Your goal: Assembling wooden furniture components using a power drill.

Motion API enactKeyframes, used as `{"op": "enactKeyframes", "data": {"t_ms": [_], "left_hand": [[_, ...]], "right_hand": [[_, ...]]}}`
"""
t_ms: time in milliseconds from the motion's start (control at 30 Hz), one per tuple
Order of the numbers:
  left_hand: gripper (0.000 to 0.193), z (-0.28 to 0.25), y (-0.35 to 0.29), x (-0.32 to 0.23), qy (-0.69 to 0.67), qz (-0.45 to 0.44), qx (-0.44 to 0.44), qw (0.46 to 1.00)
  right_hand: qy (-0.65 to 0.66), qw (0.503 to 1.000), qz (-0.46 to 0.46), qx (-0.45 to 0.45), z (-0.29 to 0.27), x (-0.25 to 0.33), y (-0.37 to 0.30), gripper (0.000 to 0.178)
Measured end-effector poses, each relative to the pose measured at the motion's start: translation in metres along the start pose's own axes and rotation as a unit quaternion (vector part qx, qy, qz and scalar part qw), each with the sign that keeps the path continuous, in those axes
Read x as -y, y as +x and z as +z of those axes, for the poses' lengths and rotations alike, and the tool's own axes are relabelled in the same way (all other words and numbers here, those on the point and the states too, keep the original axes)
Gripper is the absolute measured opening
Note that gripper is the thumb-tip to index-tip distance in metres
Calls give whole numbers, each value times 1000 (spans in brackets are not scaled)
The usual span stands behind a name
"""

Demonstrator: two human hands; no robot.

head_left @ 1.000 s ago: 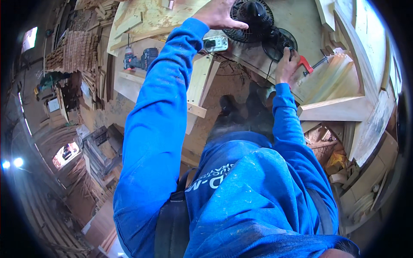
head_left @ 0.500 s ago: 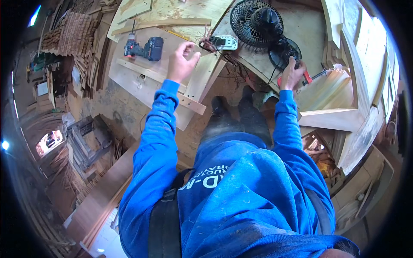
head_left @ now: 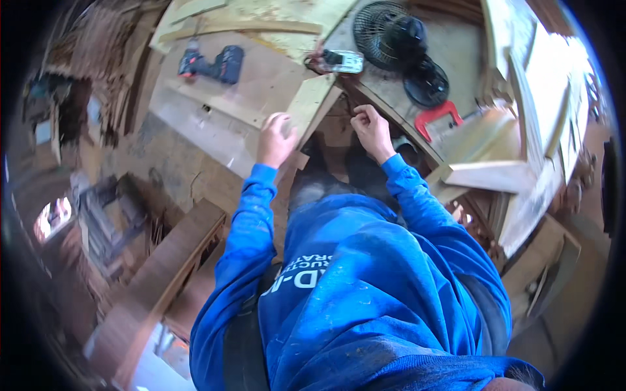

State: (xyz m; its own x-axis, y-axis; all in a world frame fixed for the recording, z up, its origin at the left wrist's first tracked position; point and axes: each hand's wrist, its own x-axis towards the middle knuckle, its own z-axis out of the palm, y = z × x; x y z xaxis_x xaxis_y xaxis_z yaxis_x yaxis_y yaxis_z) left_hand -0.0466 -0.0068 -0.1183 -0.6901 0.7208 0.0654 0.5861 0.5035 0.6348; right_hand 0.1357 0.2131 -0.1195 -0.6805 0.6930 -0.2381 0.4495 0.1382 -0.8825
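Observation:
My left hand (head_left: 278,139) hovers over the near edge of the left plywood panel (head_left: 261,85), thumb apart from its bent fingers, with nothing seen in it. To its right, my right hand (head_left: 373,132) hangs over the gap between the two worktops, its fingers curled in and no object showing in them. A black desk fan (head_left: 404,39) lies on the right worktop beyond that hand, its round base (head_left: 426,83) toward me. Beside the base rests a red clamp (head_left: 435,118). A cordless drill (head_left: 212,64) lies on the panel beyond my left hand.
A power socket block (head_left: 343,61) with a black plug and wires sits between the worktops. A long wooden strip (head_left: 241,27) crosses the far left worktop. Pale curved wood parts (head_left: 492,176) stand at right. A long brown board (head_left: 153,287) extends along the lower left.
My right hand has left the fan's base and moved left over the gap. My left hand has come lower, nearer my body. The view has shifted slightly and blurred.

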Motion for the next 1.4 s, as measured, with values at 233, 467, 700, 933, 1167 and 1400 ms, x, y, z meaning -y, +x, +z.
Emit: {"op": "enactKeyframes", "data": {"t_ms": [233, 467, 700, 933, 1167, 1400], "left_hand": [[21, -61, -23, 14, -10, -35, -54, 998], [10, -87, -71, 17, -110, -59, 21, 992], [18, -106, -111, 21, -99, -49, 0, 994], [18, -99, -133, 32, -122, -64, 18, 990], [19, -90, -145, 43, -131, -88, 28, 987], [20, -87, -152, 50, -133, -105, 10, 985]], "right_hand": [[-137, 947, 58, -284, -96, -95, -5, 12], [-151, 964, 44, -215, -124, -87, 6, 17], [-174, 980, -34, 90, 2, 27, 13, 22], [-241, 874, -245, 345, 107, 51, 4, 40], [-329, 801, -310, 392, 119, 77, 19, 54], [-379, 765, -321, 411, 126, 71, 21, 61]]}}
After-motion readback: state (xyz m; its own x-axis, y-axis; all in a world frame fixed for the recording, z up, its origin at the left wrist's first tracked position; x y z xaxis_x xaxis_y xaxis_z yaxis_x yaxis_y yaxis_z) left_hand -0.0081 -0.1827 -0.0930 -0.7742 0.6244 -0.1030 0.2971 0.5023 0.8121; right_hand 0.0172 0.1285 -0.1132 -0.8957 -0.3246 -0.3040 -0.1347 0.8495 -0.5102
